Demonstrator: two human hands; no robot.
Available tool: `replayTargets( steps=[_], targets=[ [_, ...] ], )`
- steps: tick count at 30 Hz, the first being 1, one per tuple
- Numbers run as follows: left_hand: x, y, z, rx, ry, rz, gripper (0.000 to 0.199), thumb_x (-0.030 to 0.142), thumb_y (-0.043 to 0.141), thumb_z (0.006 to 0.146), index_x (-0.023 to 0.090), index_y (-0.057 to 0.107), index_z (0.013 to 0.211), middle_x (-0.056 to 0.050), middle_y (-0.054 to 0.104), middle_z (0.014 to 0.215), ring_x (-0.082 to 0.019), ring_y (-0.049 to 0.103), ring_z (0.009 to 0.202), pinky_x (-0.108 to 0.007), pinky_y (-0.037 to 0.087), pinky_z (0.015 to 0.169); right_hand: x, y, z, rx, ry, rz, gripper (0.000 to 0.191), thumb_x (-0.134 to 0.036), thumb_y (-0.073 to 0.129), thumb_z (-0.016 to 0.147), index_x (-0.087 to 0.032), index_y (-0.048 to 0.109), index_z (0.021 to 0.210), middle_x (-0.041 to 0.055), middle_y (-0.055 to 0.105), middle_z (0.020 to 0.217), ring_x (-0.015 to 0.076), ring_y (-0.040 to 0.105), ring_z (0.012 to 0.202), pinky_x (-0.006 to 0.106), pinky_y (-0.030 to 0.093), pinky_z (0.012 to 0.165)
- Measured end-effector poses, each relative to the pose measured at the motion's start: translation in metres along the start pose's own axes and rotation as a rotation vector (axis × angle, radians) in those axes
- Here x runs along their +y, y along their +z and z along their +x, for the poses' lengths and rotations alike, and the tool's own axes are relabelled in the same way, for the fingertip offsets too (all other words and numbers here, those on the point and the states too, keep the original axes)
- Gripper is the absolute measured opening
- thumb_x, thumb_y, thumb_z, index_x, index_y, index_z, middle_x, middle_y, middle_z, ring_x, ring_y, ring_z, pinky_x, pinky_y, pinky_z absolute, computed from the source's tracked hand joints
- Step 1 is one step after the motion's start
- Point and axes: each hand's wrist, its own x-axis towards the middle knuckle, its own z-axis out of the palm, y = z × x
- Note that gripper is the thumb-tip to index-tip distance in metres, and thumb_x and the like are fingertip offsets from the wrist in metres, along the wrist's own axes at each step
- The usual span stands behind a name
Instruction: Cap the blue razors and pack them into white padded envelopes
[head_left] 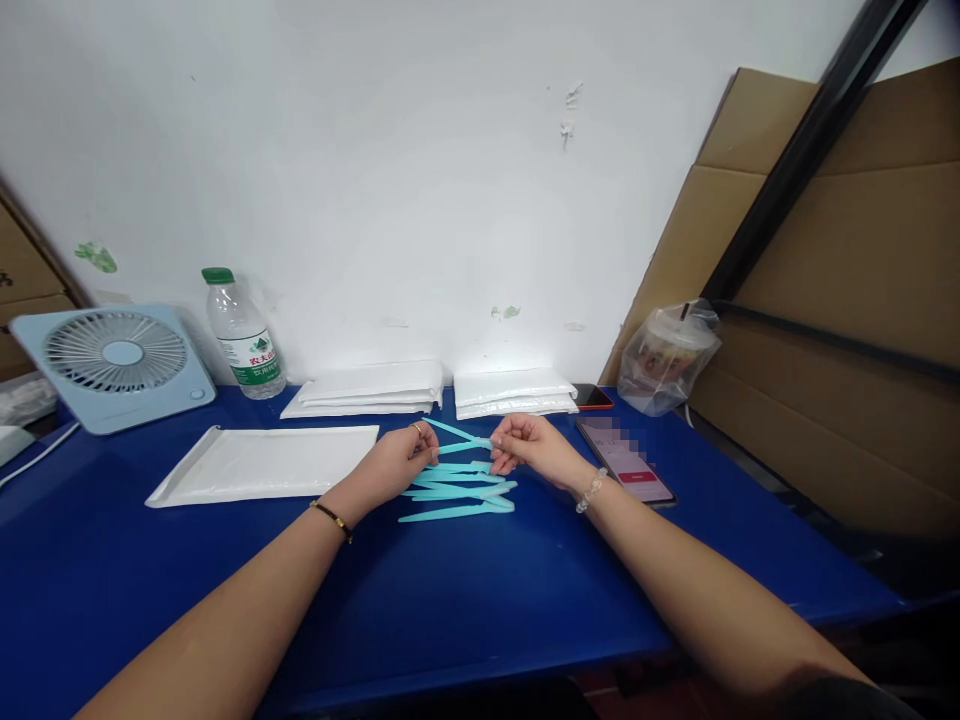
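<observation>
1. Left hand (401,460) and right hand (529,447), each grip pinching one Y-shaped turquoise plastic strip (477,442), centre of desk (480,600).
2. Six o'clock from it: more turquoise strips (461,492).
3. Nine: white mailer (262,465), partly covered by left hand.
4. Ten: white packets (367,386); farther, water bottle (247,340).
5. Three: phone (630,465); two: bagged cup (666,352).

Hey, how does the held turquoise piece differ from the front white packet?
The turquoise piece is slim and forked; the white packet is broad and oblong. The turquoise piece is held between the left grip and right grip, while the white packet lies flat on the blue table.
</observation>
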Motion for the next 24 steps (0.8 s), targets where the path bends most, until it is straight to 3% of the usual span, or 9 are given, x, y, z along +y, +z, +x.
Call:
replayTargets(
  steps=[6, 10, 13, 16, 20, 24],
  targets=[
    [0.006, -0.001, -0.002, -0.013, 0.054, 0.149, 0.024, 0.044, 0.052, 0.077, 0.022, 0.062, 0.083, -0.002, 0.065, 0.082, -0.018, 0.058, 0.074, -0.026, 0.04, 0.059, 0.008, -0.005, 0.009, 0.185, -0.287, -0.851, 0.017, -0.032, 0.056, 0.084, -0.019, 0.066, 0.08, 0.0059, 0.063, 0.084, 0.0189, 0.058, 0.084, 0.031, 0.044, 0.072],
    [0.007, 0.0, -0.001, 0.046, 0.079, 0.234, 0.025, 0.041, 0.053, 0.078, 0.023, 0.063, 0.091, -0.004, 0.065, 0.09, -0.021, 0.058, 0.082, -0.03, 0.043, 0.069, 0.01, 0.0, 0.019, 0.169, -0.303, -1.175, 0.013, -0.028, 0.06, 0.082, -0.019, 0.068, 0.086, 0.0071, 0.063, 0.088, 0.021, 0.054, 0.089, 0.033, 0.038, 0.078],
    [0.004, 0.0, 0.001, 0.094, 0.103, 0.288, 0.029, 0.039, 0.052, 0.079, 0.022, 0.063, 0.1, -0.006, 0.064, 0.101, -0.023, 0.057, 0.091, -0.033, 0.044, 0.077, 0.01, 0.002, 0.022, 0.164, -0.316, -1.347, 0.012, -0.019, 0.056, 0.082, -0.018, 0.068, 0.078, 0.0074, 0.062, 0.082, 0.0216, 0.053, 0.087, 0.034, 0.034, 0.078],
    [0.001, 0.0, 0.003, 0.125, 0.135, 0.352, 0.033, 0.037, 0.051, 0.081, 0.022, 0.061, 0.109, -0.007, 0.06, 0.113, -0.026, 0.053, 0.103, -0.036, 0.042, 0.086, 0.011, 0.001, 0.021, 0.175, -0.347, -1.417, 0.013, -0.014, 0.055, 0.079, -0.017, 0.066, 0.073, 0.0079, 0.062, 0.079, 0.021, 0.053, 0.083, 0.034, 0.031, 0.078],
    [0.001, 0.003, 0.004, 0.161, 0.177, 0.456, 0.038, 0.034, 0.05, 0.083, 0.023, 0.056, 0.118, -0.007, 0.058, 0.119, -0.027, 0.049, 0.111, -0.038, 0.038, 0.09, 0.009, 0.006, 0.02, 0.183, -0.381, -1.341, 0.011, -0.012, 0.055, 0.077, -0.016, 0.065, 0.073, 0.006, 0.062, 0.077, 0.0191, 0.053, 0.081, 0.032, 0.031, 0.078],
    [0.005, 0.006, 0.005, 0.098, 0.209, 0.529, 0.027, 0.028, 0.043, 0.087, 0.024, 0.062, 0.106, -0.006, 0.064, 0.104, -0.025, 0.055, 0.099, -0.037, 0.037, 0.086, 0.002, 0.012, 0.016, 0.143, -0.401, -1.199, 0.01, -0.012, 0.056, 0.077, -0.017, 0.064, 0.074, 0.0036, 0.062, 0.077, 0.0169, 0.055, 0.081, 0.03, 0.033, 0.079]
  ],
)
